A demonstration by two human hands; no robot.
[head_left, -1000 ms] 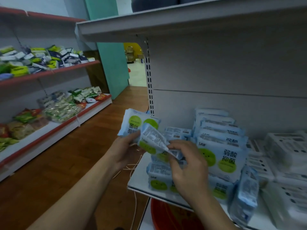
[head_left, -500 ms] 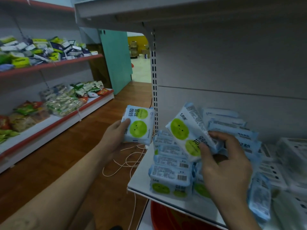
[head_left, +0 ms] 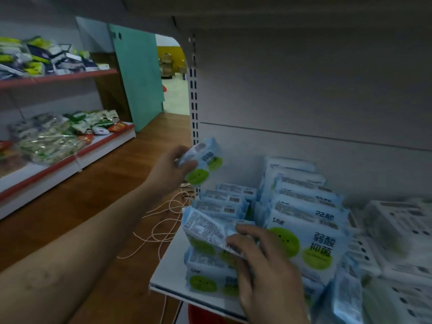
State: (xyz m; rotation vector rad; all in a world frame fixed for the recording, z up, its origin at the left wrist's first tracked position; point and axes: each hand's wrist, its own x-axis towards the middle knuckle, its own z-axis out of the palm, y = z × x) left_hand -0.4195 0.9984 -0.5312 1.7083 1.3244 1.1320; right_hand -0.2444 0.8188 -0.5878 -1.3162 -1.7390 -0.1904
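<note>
A wipes pack in each of my hands.
My left hand (head_left: 171, 168) grips one light-blue, green-dotted plastic wipes pack (head_left: 203, 163) beside the shelf upright; my right hand (head_left: 261, 265) pinches another pack (head_left: 205, 226) over the white shelf (head_left: 170, 275) stack.

Dim, bluish light; right edge perhaps motion-blurred.

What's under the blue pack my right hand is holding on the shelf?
The held pack sits over a stack of like packs with green circles, on the white shelf. The right hand covers their right ends.
</note>
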